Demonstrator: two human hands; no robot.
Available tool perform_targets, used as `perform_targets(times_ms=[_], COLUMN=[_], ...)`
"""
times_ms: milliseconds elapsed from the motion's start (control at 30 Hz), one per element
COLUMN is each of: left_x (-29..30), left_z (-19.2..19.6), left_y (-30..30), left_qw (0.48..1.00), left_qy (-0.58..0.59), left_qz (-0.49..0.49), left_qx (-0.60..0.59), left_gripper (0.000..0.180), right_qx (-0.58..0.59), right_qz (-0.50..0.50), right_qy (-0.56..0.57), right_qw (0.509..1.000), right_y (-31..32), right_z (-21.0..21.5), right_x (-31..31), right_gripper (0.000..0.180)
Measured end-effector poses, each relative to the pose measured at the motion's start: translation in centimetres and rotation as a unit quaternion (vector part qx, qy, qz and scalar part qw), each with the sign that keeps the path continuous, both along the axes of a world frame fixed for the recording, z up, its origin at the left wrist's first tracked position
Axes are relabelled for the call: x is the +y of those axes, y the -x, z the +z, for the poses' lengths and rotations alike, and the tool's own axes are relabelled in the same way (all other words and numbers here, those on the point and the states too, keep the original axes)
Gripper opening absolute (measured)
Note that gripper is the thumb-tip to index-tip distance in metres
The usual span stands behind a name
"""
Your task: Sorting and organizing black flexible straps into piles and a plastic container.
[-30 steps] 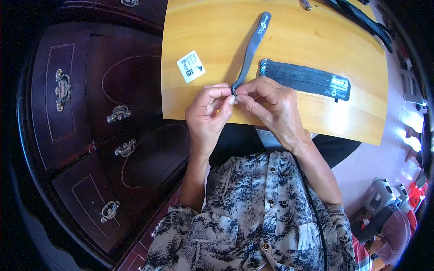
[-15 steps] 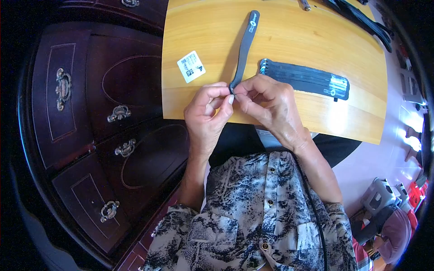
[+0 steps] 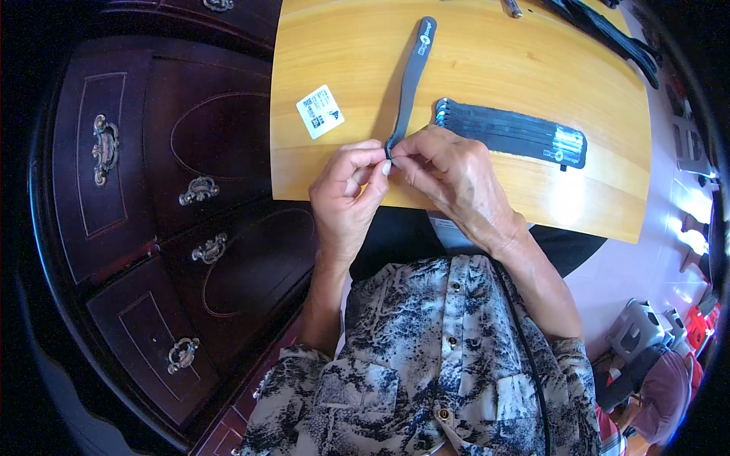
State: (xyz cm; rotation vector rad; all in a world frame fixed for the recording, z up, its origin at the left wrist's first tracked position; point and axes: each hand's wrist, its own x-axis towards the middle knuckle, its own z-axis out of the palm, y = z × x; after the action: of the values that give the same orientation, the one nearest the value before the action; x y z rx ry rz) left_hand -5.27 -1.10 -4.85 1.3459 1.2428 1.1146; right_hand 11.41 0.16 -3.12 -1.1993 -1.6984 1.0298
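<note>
While the person's left hand (image 3: 350, 182) and right hand (image 3: 460, 175) are meeting just above the near edge of a yellow-brown wooden table (image 3: 342, 45), both are pinching the near end of a narrow, dark grey, flexible strap (image 3: 411, 83), thumbs and fingertips closing together on it. The forearms are coming in over that near edge. To the left, bare wood is stretching between the strap and a small, white, square printed card (image 3: 320, 112), with the table's left edge running just beyond the card, alongside a dark red-brown wooden cabinet (image 3: 220, 137). To the right, a wedge of wood is opening between the strap and a flat, dark, rectangular pack of strips (image 3: 509, 135); it is narrowing toward the right hand, which is partly overlapping the pack's left end in this view. A bundle of long black strips (image 3: 608, 34) is lying by the far right corner.

The strap's long axis is running away from the person, leaning slightly right, its rounded, white-printed end pointing toward the far side. Its near end is bending between the 2 hands. Whether the far end is touching the wood, I cannot tell.
</note>
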Motion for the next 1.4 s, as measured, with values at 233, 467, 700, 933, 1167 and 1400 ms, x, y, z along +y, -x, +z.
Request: perform_targets(times_ms=[233,467,700,933,1167,1400], left_x=[0.0,0.0,0.0,0.0,0.2,0.4], left_z=[0.2,-0.7,-1.4,-1.2,-1.7,-1.6], left_y=[-0.2,-0.5,-0.6,-0.7,-1.0,-1.2], left_qw=[1.000,1.000,0.999,0.999,0.978,0.966], left_qy=[-0.017,-0.023,0.006,-0.014,-0.142,-0.212], left_qz=[0.006,0.019,0.033,0.043,0.030,0.034], left_qx=[0.022,-0.001,-0.030,-0.001,0.152,0.145], left_gripper=[0.017,0.017,0.017,0.016,0.022,0.022], right_qx=[-0.001,0.024,0.034,0.073,-0.010,0.126], right_qz=[-0.009,-0.019,-0.038,-0.042,-0.062,-0.083], right_qy=[-0.013,-0.002,0.018,0.082,0.037,0.129], right_qw=[1.000,1.000,0.999,0.993,0.997,0.980], right_y=[0.5,0.7,0.9,0.9,1.3,1.7], right_z=[0.2,-0.9,-1.5,-0.8,-0.3,-1.0], right_x=[-0.1,0.2,0.2,0.3,0.6,0.3], right_gripper=[0.012,0.014,0.012,0.012,0.015,0.015])
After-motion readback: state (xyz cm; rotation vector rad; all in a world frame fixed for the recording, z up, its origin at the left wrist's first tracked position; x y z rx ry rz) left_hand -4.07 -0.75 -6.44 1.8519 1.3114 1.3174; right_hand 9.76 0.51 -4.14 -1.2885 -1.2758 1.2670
